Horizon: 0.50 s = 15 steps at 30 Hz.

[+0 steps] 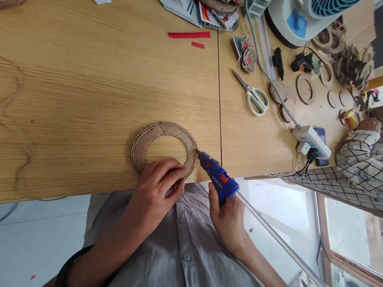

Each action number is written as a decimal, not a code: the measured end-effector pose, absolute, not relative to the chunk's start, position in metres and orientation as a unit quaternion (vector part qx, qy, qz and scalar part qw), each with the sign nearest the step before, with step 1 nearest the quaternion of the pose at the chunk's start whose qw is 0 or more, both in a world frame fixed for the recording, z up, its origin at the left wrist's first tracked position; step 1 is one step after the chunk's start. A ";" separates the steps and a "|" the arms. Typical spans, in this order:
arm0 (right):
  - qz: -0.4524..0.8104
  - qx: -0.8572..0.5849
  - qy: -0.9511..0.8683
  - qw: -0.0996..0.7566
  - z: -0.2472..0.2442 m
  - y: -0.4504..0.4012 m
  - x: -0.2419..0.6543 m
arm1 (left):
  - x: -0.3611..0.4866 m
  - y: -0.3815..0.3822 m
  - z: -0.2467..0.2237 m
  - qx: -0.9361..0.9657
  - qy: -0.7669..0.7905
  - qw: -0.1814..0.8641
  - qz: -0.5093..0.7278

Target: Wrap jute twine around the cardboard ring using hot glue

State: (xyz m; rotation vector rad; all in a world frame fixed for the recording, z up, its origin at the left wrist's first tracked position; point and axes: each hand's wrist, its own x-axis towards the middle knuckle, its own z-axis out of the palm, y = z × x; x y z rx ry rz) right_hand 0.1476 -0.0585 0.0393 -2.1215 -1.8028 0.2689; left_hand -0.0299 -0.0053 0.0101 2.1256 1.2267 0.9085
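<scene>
A flat brown cardboard ring (139, 151) lies at the table's front edge, with twine running along its rim. My left hand (155, 190) is closed on the near side of the ring, its fingers pinching the band. In my right hand (230, 220) is a blue glue gun (220, 177), a long glue stick trailing out of its back. The gun's nozzle touches, or comes very close to, the ring's right outer edge. Loose twine (21, 81) winds over the wooden table on the left.
White-handled scissors (255, 97) and two red strips (189, 35) lie beyond the ring. A power strip (311, 141), its cable, and a fan (301, 11) stand at right. Another person's checked sleeve (355, 155) is at far right, near more cardboard pieces.
</scene>
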 end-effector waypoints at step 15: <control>0.106 -0.751 -0.630 0.170 0.043 -0.064 0.149 | -0.030 -0.005 0.009 0.782 0.456 0.261 0.337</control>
